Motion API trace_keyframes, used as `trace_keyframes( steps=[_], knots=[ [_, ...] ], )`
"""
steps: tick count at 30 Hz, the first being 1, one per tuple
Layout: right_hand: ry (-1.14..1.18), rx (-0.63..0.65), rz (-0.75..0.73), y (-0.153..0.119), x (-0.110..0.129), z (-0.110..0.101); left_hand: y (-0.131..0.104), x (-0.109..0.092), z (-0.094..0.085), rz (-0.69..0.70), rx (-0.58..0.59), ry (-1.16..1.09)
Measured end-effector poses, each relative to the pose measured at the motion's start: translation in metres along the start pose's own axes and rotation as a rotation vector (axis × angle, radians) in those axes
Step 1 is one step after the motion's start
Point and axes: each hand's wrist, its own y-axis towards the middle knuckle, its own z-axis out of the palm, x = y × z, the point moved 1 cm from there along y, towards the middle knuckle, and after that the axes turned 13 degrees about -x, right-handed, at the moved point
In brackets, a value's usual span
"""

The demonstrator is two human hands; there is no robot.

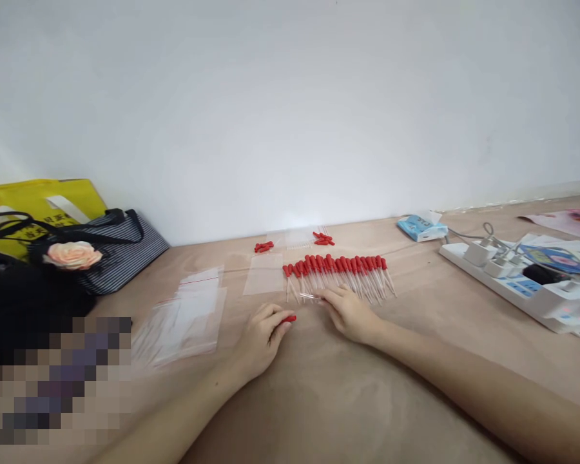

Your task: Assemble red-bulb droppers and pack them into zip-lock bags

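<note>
Between the thumb and fingers of my left hand [263, 335] is a red rubber bulb [290, 318]. My right hand [348, 312] pinches a thin clear glass tube [309, 296] that points left, apart from the bulb. Just beyond my right hand lies a row of droppers [343, 265], red bulbs toward the wall and clear tips toward me. Two small piles of loose red bulbs, one on the left [263, 247] and one on the right [323, 239], lie behind the row. Clear zip bags [193, 316] are spread left of my left hand, with another bag [263, 274] nearer the row.
A striped bag [120, 251] with a cloth flower [72, 255] and a yellow bag [72, 193] stand at the left. On the right are a white power strip [502, 283] with plugs, a blue tissue pack [421, 227] and printed papers [560, 258]. A white wall [290, 116] rises behind the table.
</note>
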Motion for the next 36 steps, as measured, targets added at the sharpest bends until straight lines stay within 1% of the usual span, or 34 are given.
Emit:
trace_keyframes(
  steps=[3,8,14,20,24,29,33,36],
  knots=[
    [0.016,-0.057,-0.079,-0.012,0.000,0.003,0.000,-0.001,0.000,0.049,-0.030,-0.024],
    [0.001,-0.104,-0.162,-0.011,0.010,0.005,0.001,0.000,0.000,0.087,-0.050,-0.030],
    [-0.025,-0.089,-0.166,-0.012,0.011,0.002,-0.001,0.002,0.002,0.104,-0.059,-0.037],
    [-0.058,-0.094,-0.189,-0.014,0.011,0.004,-0.002,0.000,0.002,0.094,-0.077,-0.013],
    [-0.048,-0.126,-0.213,-0.013,0.011,0.007,0.000,-0.002,0.001,0.060,-0.066,-0.002],
    [-0.006,-0.147,-0.215,-0.011,0.016,0.011,0.001,0.000,0.001,0.027,-0.107,0.020],
    [0.030,-0.139,-0.233,-0.011,0.020,0.012,0.000,0.002,0.001,0.025,-0.142,0.024],
    [0.029,-0.153,-0.262,-0.010,0.020,0.012,-0.001,0.003,0.000,0.039,-0.139,0.032]
  ],
)
